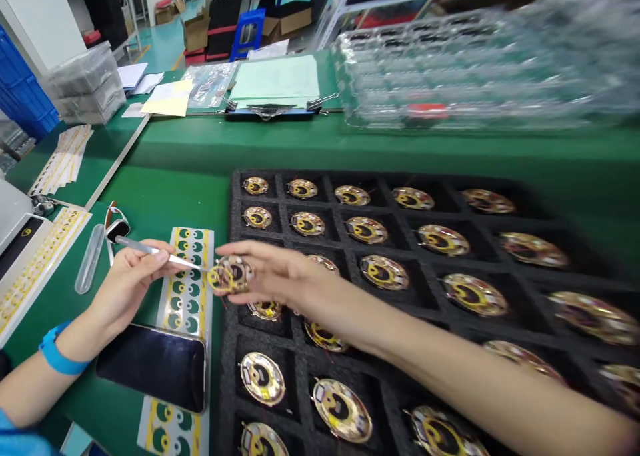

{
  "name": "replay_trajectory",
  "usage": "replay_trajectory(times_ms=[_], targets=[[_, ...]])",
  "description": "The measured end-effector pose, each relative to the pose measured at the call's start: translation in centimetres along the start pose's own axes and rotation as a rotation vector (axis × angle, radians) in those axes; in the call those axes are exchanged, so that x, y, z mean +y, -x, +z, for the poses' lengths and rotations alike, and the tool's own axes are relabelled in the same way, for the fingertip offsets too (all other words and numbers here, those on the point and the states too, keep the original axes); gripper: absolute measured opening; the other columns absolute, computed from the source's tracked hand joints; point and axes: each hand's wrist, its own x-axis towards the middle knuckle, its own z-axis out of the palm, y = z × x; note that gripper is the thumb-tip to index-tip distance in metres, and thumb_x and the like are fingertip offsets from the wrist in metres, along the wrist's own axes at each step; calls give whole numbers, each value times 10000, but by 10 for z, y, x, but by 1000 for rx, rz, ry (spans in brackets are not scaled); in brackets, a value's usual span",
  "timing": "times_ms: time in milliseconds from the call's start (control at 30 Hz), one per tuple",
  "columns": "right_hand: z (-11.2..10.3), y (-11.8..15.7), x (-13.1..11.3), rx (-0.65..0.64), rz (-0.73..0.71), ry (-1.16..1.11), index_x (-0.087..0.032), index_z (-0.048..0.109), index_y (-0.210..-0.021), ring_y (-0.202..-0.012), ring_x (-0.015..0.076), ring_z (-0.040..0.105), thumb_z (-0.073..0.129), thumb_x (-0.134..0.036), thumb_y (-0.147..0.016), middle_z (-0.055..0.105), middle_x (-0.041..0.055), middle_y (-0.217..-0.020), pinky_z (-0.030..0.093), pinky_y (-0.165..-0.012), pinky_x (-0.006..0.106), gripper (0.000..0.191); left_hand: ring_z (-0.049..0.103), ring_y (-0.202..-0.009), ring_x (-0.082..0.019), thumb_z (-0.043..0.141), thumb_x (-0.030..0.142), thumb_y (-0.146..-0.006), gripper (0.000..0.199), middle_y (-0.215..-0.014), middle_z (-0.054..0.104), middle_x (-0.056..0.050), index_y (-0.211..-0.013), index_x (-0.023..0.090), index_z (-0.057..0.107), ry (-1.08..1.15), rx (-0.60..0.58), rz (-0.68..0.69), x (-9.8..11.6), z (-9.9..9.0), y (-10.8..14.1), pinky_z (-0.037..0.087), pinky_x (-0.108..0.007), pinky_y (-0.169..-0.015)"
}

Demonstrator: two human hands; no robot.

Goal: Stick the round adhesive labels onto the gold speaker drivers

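Observation:
My left hand is closed around a pair of metal tweezers, whose tips reach the round part in the other hand. My right hand grips that small round circuit board by its rim between thumb and fingers. A yellow piece shows at the board's left side, by the tweezer tips; whether the tips pinch it I cannot tell. Below the hands lies a sheet of yellow stickers, partly under a dark phone. The right forearm crosses over a black foam tray of similar round boards.
A watch and a clear plastic tube lie left of the sticker sheet. More sticker strips are at far left. Behind stand a clipboard with papers and stacked clear plastic trays.

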Motion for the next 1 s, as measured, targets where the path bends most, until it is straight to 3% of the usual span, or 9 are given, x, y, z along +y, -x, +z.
replay_trajectory(times_ms=[200,467,633,767,900,1000], targets=[[19,37,37,-74,-19,-224,-290,608,-1209,-998,179,724,613,-254,-879,723,8,-1054,589,-894,352,332,728,-702,-168,789,392,-749,159,-707,770,-1,-786,239,759,-144,-111,-49,-18,13,22,563,-258,-704],[24,40,27,-94,61,-239,-280,579,-1186,-1026,160,705,592,-227,-860,707,6,-1064,564,-926,330,330,744,-676,-184,761,351,-794,142,-703,778,-16,-834,217,739,-175,-140,-76,-31,5,22,589,-269,-679],[24,39,34,-113,14,-260,-249,580,-1204,-1018,168,698,589,-290,-875,710,35,-1071,567,-916,348,331,723,-634,-145,758,315,-804,126,-720,771,-12,-841,195,756,-319,-63,52,-29,1,25,573,-204,-607],[25,39,27,-101,27,-235,-246,586,-1203,-1013,170,699,582,-260,-874,712,27,-1055,567,-924,349,329,729,-716,-106,735,239,-830,57,-802,783,13,-878,233,764,-381,-87,150,-28,0,29,572,-154,-693],[26,41,17,-93,64,-161,-261,615,-1200,-1010,185,701,575,-235,-868,720,25,-1076,569,-935,367,335,738,-777,-98,715,202,-845,94,-846,787,29,-901,260,763,-410,-115,183,-27,1,29,574,-137,-734],[27,43,22,-67,15,-175,-275,636,-1202,-1003,183,706,560,-243,-897,729,20,-1068,577,-923,349,315,738,-795,-89,705,166,-849,137,-858,786,38,-923,268,759,-421,-122,220,-28,2,29,573,-129,-753]])
